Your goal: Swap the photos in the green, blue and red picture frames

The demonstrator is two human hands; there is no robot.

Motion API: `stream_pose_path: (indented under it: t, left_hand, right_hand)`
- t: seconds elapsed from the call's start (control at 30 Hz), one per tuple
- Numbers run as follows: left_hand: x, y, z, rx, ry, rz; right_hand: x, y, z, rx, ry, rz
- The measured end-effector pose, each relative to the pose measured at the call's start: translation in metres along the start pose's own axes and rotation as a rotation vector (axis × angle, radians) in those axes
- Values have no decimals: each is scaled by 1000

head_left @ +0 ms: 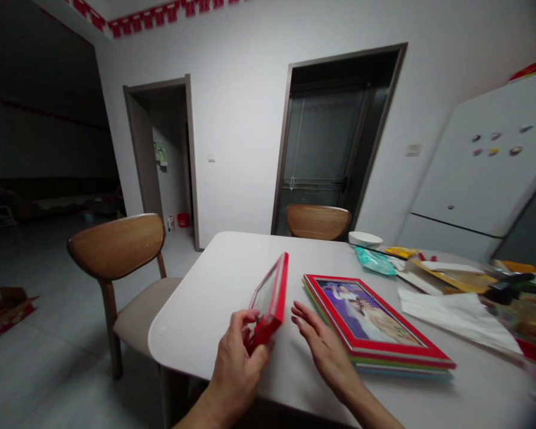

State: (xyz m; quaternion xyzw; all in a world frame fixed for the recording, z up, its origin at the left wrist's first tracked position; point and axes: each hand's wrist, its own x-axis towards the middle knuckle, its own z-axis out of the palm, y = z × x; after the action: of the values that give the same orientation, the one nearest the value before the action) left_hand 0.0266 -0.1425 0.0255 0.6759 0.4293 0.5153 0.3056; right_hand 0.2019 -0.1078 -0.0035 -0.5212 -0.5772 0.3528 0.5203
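My left hand (241, 357) is closed around the lower end of a small red picture frame (277, 298). That frame is tilted up on edge, its glazed face turned to the left, above the white table (192, 316). To its right, my right hand (321, 345) is open with the fingers stretched out, apart from the held frame. Just beyond the right hand lies a stack of larger picture frames. The top one is a red picture frame (406, 348) with a wedding photo face up; green and pale blue frame edges show beneath it.
A white bowl (365, 239), a teal packet (375, 260), white paper (460, 316) and other clutter cover the table's right side. One wooden chair (120, 244) stands at the left, another wooden chair (318, 221) at the far edge. A white fridge (477, 173) is behind.
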Motion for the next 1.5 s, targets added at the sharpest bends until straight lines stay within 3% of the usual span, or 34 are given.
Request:
stream_pose_path:
  t: [0.13, 0.23, 0.37, 0.53, 0.73, 1.0, 1.37, 1.5]
  left_hand:
    - [2, -6, -5, -210, 116, -85]
    - [-3, -25, -7, -194, 89, -129]
    - [-15, -52, -11, -33, 43, -181]
    - [-28, -71, -15, 334, -22, -157]
    - [-28, -72, -16, 596, -183, -58]
    - [-14, -57, -15, 558, -316, 18]
    - [-16, -65, -13, 583, -315, 56]
    - [-16, -64, -14, 591, -314, 50]
  right_hand:
    - [0, -4, 23, -127, -146, -90]
    - [0, 4, 29, -328, -169, -140]
    - [-3, 14, 25, -580, -213, -172]
    - [-4, 18, 21, -763, -277, -241]
    - [-3, 17, 21, -831, -315, -252]
    - [7, -3, 25, -740, -546, -427]
    - [14, 3, 38, -697, -408, -401]
    - [28, 3, 56, -818, -339, -354]
